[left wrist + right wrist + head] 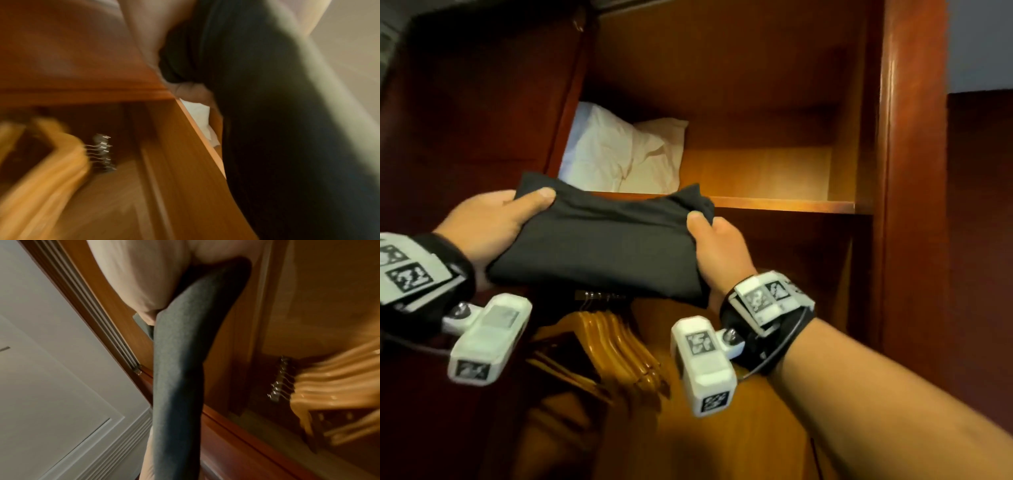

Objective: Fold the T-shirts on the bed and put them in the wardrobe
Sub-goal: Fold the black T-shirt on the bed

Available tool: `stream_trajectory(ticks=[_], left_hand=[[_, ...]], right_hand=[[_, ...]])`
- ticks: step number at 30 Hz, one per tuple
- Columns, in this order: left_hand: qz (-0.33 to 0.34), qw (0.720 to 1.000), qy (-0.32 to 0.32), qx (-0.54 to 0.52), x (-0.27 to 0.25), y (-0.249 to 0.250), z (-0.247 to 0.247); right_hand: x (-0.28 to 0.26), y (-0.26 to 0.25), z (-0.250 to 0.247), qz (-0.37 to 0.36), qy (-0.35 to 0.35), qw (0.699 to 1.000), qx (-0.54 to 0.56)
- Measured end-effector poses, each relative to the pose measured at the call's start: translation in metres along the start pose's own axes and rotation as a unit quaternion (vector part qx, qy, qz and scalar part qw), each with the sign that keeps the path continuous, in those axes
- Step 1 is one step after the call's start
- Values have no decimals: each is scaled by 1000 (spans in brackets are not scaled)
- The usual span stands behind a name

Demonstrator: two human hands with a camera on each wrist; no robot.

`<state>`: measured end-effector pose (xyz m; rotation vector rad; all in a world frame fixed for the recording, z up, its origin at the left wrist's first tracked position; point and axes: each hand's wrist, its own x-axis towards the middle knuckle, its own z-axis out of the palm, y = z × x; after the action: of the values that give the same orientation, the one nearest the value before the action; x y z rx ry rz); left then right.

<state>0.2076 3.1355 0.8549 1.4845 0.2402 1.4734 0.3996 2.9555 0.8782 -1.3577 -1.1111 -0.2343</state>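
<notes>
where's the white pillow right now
In the head view the white pillow lies at the left end of the wardrobe shelf, just behind the folded black T-shirt held at the shelf's front edge.

T-shirt (599,246): dark matt cloth, soft, fine knit grain in the right wrist view.
Wardrobe (914,171): reddish wood, glossy varnish.
Shelf (774,171): paler wood, smooth, satin sheen.
Pillow (619,154): white cloth, matt, creased.
Hangers (619,346): light wood, lacquered shine; metal hooks, bright.
</notes>
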Motion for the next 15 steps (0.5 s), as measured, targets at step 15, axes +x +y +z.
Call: stream_trajectory(ticks=[15], left_hand=[[48,992,-45,-105,88,17,110]], right_hand=[[90,-67,-78,-107,113,952,-263]])
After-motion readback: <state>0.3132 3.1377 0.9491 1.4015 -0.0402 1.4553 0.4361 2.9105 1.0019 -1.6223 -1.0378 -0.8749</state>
